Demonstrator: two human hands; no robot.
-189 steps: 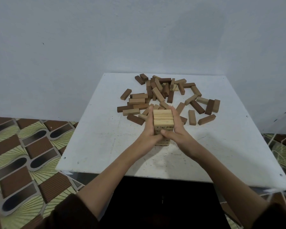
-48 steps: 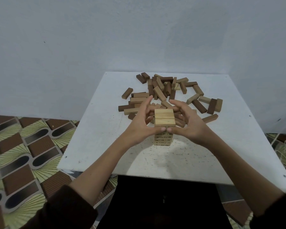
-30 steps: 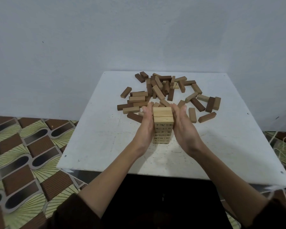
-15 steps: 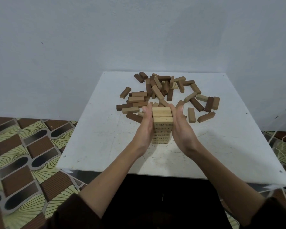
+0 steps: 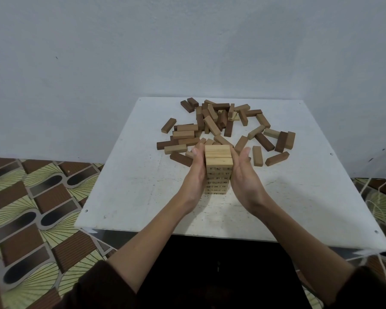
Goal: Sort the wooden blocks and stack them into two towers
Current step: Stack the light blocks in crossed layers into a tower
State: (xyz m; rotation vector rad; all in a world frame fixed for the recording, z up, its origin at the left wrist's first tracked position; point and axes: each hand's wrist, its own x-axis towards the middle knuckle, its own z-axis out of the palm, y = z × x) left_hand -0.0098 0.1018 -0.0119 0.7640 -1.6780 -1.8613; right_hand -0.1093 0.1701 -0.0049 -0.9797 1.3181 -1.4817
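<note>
Two hands: flanking one tower (image 5: 218, 161).
Left hand (image 5: 195, 172): fingers straight, together, flat on tower's left face.
Tower: pale blocks, upright, front-centre of bench (image 5: 132, 186).
Right hand (image 5: 243, 177): fingers likewise, on right face.
Loose blocks (image 5: 212, 126): dozens, pale and dark, heaped behind tower; exact count unclear.

1. A dark brown fabric left sleeve (image 5: 94, 286) ends near the elbow.
2. A matching dark brown fabric right sleeve (image 5: 372, 288) ends near its elbow.
3. The left forearm (image 5: 147, 237), right forearm (image 5: 299, 237), left grip (image 5: 194, 175) and right grip (image 5: 245, 179) are bare.
</note>
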